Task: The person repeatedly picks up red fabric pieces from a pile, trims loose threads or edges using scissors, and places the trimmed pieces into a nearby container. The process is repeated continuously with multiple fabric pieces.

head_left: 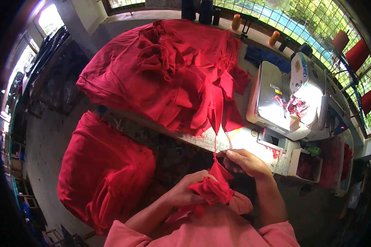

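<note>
My left hand (192,187) is closed around a crumpled piece of red fabric (213,188) close to my body. From the top of this piece a twisted red thread chain (215,149) runs up to the hanging strips of a large red fabric heap (127,70) on the table. My right hand (242,161) is beside the chain, thumb and fingers pressed together. Something thin and dark seems to show at its fingertips, too small to name. A second thread end hangs from the heap just above that hand.
A sewing machine (313,92) with a bright lamp stands on the table (202,140) at right. Left of my lap is another big red fabric bundle (103,168). Thread cones (235,22) line the window sill. An open box (305,164) and a clear bin (338,164) are at far right.
</note>
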{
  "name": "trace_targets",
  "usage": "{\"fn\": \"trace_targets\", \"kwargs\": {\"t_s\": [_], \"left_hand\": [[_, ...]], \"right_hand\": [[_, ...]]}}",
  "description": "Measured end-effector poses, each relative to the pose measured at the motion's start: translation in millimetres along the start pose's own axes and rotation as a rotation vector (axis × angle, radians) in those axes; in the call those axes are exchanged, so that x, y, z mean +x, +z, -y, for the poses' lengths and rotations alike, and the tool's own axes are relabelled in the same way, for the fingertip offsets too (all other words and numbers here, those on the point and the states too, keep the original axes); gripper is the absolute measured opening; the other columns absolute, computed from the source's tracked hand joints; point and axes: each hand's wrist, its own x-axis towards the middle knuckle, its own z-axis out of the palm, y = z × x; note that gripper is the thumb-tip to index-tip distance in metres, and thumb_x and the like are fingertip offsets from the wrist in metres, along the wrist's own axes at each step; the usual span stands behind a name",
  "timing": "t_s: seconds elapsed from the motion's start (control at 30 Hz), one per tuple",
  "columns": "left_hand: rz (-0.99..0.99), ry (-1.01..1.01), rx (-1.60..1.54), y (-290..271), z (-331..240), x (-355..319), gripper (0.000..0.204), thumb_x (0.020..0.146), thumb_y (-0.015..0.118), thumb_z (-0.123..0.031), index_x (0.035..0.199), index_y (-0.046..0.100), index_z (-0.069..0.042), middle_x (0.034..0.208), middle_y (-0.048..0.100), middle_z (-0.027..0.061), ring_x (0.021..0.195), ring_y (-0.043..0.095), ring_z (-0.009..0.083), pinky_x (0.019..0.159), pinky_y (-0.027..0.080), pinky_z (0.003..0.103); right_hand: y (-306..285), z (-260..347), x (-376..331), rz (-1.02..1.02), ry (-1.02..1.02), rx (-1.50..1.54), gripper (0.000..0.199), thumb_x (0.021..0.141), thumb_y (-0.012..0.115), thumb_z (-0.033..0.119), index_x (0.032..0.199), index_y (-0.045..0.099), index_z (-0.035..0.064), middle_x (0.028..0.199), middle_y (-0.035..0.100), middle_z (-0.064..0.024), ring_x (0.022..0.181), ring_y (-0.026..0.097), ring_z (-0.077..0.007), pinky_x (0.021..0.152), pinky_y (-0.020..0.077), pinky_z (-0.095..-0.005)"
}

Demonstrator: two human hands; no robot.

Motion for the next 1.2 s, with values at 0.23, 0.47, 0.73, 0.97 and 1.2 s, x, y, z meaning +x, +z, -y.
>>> {"fn": "trace_targets", "kwargs": {"t_s": [0.23,0.47,0.73,0.97,1.2], "left_hand": [[0.009,-0.017,-0.011,0,-4,-3,0.037,0.063,0.068,-0.011,0.096,0.052,-0.007,0.091,0.052,0.0048,0.085,0.05,0.0148,0.076,0.04,0.028],[0.011,-0.065,-0.128,2,1,-7,0.055,0.064,0.069,-0.013,0.112,0.041,-0.006,0.101,0.05,0.0071,0.093,0.048,0.015,0.082,0.038,0.03],[-0.071,-0.169,-0.219,5,-13,-16,0.078,0.066,0.068,-0.013,0.128,0.021,-0.006,0.109,0.047,0.0065,0.101,0.044,0.0153,0.09,0.032,0.03],[-0.093,-0.141,-0.297,-10,-4,-29,0.059,0.058,0.071,-0.014,0.11,0.043,-0.004,0.105,0.048,0.0049,0.095,0.048,0.015,0.084,0.038,0.029],[-0.017,0.009,-0.443,-2,-16,-16,0.073,0.059,0.071,-0.013,0.12,0.033,-0.006,0.107,0.045,0.0074,0.099,0.045,0.0168,0.086,0.036,0.031]], "right_hand": [[1,17,18,-0.028,0.055,-0.038,0.032,0.083,0.048,0.031,0.084,0.054,0.0002,0.059,0.047,0.0009,0.047,0.038,-0.0042,0.041,0.0276,-0.0167],[-17,23,48,-0.53,-0.323,-0.202,0.05,0.074,0.059,0.026,0.112,0.041,-0.0032,0.096,0.054,-0.0138,0.087,0.053,-0.0187,0.072,0.0421,-0.0283],[-29,40,86,-0.48,-0.135,-0.157,0.024,0.072,0.06,0.018,0.086,0.057,-0.0006,0.059,0.05,-0.0029,0.056,0.044,-0.0082,0.052,0.0353,-0.0228],[-18,80,-4,-0.711,-0.419,-0.041,0.016,0.074,0.055,0.015,0.079,0.052,-0.0001,0.068,0.051,-0.0026,0.058,0.045,-0.0055,0.051,0.035,-0.0193],[4,27,-61,-0.516,-0.363,-0.318,0.013,0.074,0.058,0.004,0.087,0.058,0.0,0.068,0.056,-0.0007,0.062,0.049,-0.0058,0.055,0.0412,-0.0204]]}}
